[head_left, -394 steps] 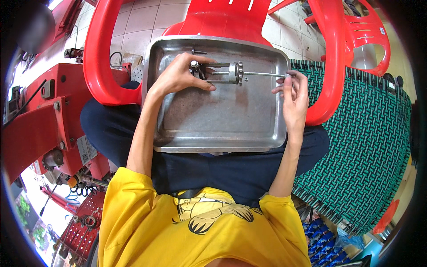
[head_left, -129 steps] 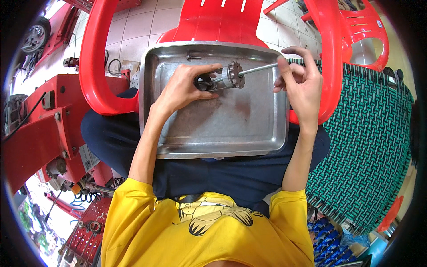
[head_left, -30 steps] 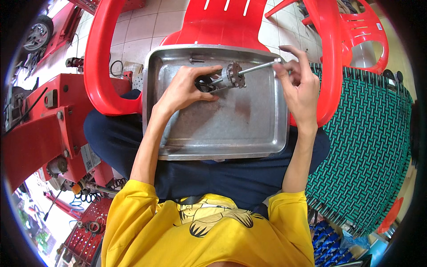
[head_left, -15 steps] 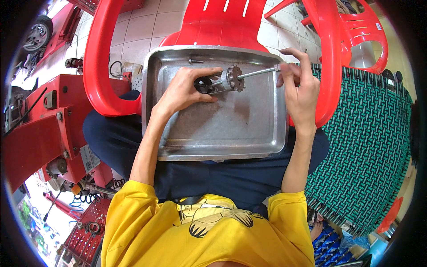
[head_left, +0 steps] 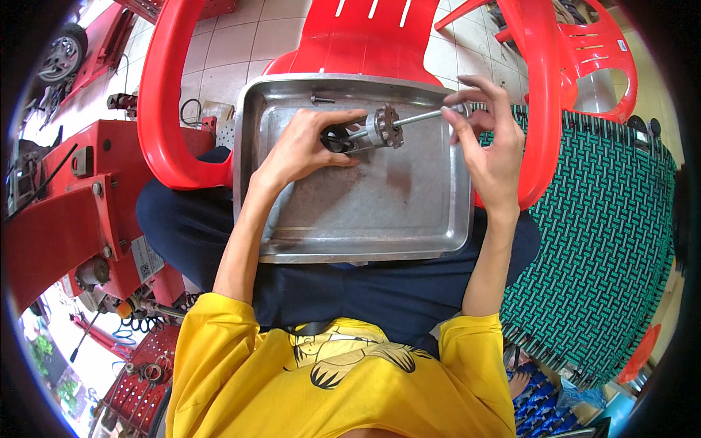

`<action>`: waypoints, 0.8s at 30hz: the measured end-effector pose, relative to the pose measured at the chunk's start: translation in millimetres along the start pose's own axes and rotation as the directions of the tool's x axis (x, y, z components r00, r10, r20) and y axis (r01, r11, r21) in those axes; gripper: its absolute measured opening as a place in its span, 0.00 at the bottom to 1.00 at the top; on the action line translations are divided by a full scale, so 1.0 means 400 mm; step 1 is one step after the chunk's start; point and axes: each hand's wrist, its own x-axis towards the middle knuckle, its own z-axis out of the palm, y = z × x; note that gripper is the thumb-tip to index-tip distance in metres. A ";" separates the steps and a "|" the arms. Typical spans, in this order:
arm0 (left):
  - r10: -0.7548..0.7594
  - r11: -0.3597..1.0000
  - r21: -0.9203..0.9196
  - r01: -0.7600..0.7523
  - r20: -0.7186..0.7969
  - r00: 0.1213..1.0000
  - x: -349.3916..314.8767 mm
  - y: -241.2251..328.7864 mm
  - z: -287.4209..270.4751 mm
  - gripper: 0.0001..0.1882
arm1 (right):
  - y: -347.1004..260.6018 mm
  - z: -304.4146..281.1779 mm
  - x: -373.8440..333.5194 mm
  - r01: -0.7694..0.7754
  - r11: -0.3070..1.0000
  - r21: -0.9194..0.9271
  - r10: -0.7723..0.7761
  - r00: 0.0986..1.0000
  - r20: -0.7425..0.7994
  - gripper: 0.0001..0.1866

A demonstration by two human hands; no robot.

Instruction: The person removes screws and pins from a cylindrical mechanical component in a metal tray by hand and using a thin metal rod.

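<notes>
My left hand grips a metal mechanical part with a toothed wheel at its right end, holding it above the tray. A dark, rounded section of the part sits between my thumb and fingers. From the toothed wheel a slim metal rod runs to the right and slightly up. My right hand has its thumb and fingers closed around the rod's thicker, rounded end near the tray's upper right corner. Inside the tray, near its far wall, lies a small bolt.
The tray rests on my lap, against a red plastic chair whose arms flank it. On the left stands red workshop machinery. A green woven seat is at the right, with another red chair behind it.
The fingers of my right hand have shifted around the rod's end, with the thumb further left. The toothed wheel looks slightly turned. My left hand stays nearly still.
</notes>
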 end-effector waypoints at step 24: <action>-0.007 1.000 -0.004 0.007 -0.011 1.000 -0.001 -0.006 0.005 0.40 | -0.029 -0.005 0.002 -0.283 0.951 0.124 0.254 0.945 0.204 0.12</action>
